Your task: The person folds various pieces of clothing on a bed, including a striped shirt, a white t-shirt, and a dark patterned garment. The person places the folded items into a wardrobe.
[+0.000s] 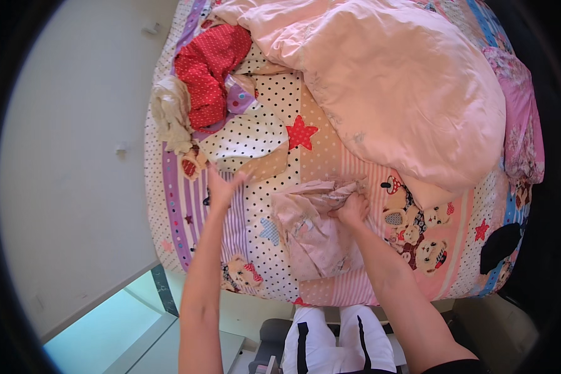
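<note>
My left hand [224, 186] reaches over the left part of the bed, its fingers spread and slightly blurred, just below a folded-over polka-dot cloth [248, 138]. Gripped in my right hand [353, 209] is the gathered upper edge of a pale pink patterned cloth [315, 248], which lies crumpled near the bed's front edge. A red dotted garment [208, 70] and a cream cloth [172, 110] lie beyond my left hand. The sheet [325, 156] beneath bears stars, stripes and bears.
A large peach satin quilt [406, 93] covers the bed's far right part. A pink floral cloth [516, 117] hangs at the right edge, with a black item [499, 248] nearer. A pale wall [79, 140] borders the left; a grey chair [273, 339] stands by my legs.
</note>
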A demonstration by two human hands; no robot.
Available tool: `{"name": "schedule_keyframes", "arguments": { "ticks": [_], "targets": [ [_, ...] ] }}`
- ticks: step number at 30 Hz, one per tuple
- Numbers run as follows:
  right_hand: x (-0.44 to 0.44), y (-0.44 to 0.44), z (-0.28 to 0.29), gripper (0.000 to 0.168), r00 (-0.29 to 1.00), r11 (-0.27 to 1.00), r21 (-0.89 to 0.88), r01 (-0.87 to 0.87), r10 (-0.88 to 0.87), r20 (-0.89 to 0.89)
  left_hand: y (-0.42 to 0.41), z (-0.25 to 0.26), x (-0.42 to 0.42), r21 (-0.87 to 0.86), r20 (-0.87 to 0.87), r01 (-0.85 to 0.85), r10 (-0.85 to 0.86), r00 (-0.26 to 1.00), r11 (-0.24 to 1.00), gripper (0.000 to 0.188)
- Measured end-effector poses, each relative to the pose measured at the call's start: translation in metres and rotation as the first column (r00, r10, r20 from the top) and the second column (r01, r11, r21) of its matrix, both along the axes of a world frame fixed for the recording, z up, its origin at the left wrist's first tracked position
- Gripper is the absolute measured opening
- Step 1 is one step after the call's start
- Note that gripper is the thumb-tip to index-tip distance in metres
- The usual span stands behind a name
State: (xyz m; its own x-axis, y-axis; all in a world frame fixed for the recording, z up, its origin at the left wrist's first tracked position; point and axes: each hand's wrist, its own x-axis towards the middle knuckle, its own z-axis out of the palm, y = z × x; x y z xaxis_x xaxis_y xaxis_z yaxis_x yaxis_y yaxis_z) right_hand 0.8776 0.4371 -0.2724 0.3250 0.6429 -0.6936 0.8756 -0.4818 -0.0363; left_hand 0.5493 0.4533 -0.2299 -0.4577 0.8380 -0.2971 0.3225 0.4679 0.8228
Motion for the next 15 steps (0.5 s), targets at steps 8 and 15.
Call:
{"name": "schedule_keyframes", "arguments": {
  "ticks": [8,15],
  "targets": [
    [0.009,-0.001,-0.022,0.082,0.99,0.99,-0.025,-0.14,0.141,0.026,0.159,-0.014,-0.16,0.14,-0.046,-0.446,0.456,0.889,0.884,0.135],
    [-0.002,0.003,-0.025,0.08,0.985,0.974,-0.151,-0.167,0.172,0.021,0.215,0.009,-0.103,-0.288,-0.701,-0.073,-0.158,0.695,0.955,0.07]
  ]
}}
